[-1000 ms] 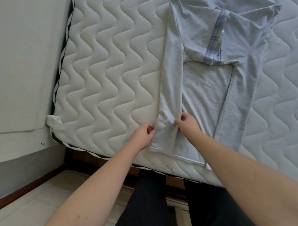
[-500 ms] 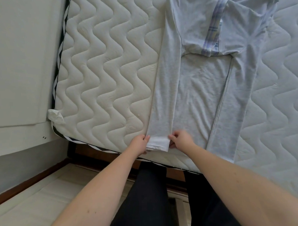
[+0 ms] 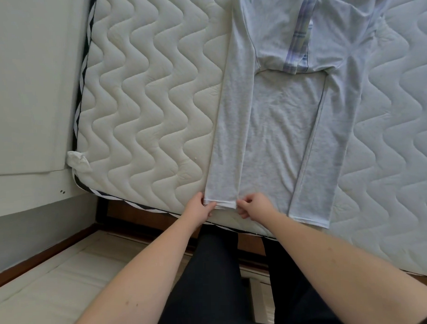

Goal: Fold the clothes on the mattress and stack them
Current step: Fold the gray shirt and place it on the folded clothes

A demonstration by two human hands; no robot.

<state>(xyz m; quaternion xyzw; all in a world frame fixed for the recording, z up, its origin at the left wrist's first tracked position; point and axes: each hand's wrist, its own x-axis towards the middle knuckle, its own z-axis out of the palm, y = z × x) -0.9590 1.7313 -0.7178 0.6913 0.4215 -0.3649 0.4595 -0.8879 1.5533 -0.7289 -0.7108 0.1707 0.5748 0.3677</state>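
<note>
Mattress (image 3: 142,96) fills the upper and right parts of the frame, quilted in wavy lines, its near edge running diagonally from lower left to lower right with a black-and-white striped trim (image 3: 82,76) along the left side; plenty of bare quilting lies open left of the garment, and more to its right; a white wall panel (image 3: 28,83) closes off the left of the frame, and pale floor (image 3: 42,289) shows at lower left; a small white tag (image 3: 78,161) sticks out at the mattress corner, no writing readable on it, no brand or label legible anywhere.

Grey long-sleeved top (image 3: 284,135) lies flat in the centre-right, its upper part folded down, a purple plaid placket (image 3: 297,35) showing near the top; both sleeves run straight down toward the near edge, the left sleeve (image 3: 228,127) ending right at the mattress edge, the right sleeve (image 3: 328,143) ending just past it at lower right.

Left hand (image 3: 200,208) pinches the left corner of the left sleeve's cuff (image 3: 221,205), thumb and fingers curled on the fabric; right hand (image 3: 255,207) pinches the cuff's right corner, fingers curled in tight; the two hands sit just apart, the cuff stretched flat between them; dark-clad legs (image 3: 212,283) stand against the bed below.
</note>
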